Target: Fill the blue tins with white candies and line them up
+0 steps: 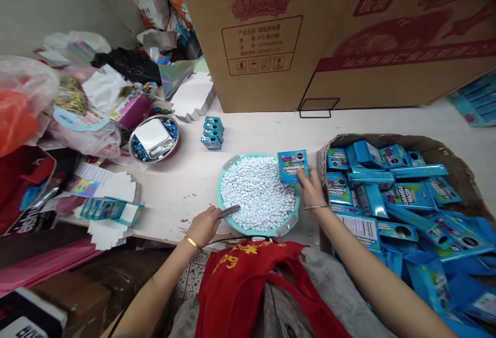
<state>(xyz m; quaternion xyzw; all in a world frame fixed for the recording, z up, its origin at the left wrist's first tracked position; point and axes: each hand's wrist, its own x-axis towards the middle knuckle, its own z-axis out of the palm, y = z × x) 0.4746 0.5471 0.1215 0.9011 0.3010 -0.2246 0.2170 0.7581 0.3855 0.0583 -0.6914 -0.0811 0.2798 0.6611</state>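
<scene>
White pellets (258, 185) are filling the tub (219, 193) nearly edge to edge, so I am judging the work to be at an early stage. Four small boxes (212, 132) are standing in a close row beyond the tub, to its left; I am reading these as the done lot, though I am not managing to tell whether they are holding anything. Many more blue boxes (411, 196) are lying heaped in the carton (322, 165) at right, so most is remaining, by my reckoning. A scale (151, 136) is sitting on a bowl at far left, out of both hands' reach as posed.

Pose, through the head camera: left arm is slanting in from lower left, wrist just outside the tub. Left hand (204, 226) is gripping a metal tool (229, 211), fingers curling round its near end, far end lying over the pellets. I am not making out the tool's full shape.

Right forearm is slanting in from lower right, past the carton. Right hand (311, 188) is pinching one box (292, 166) by its lower right corner, holding it above the tub's right side, printed face showing. Its opening, if any, is escaping me.
</scene>
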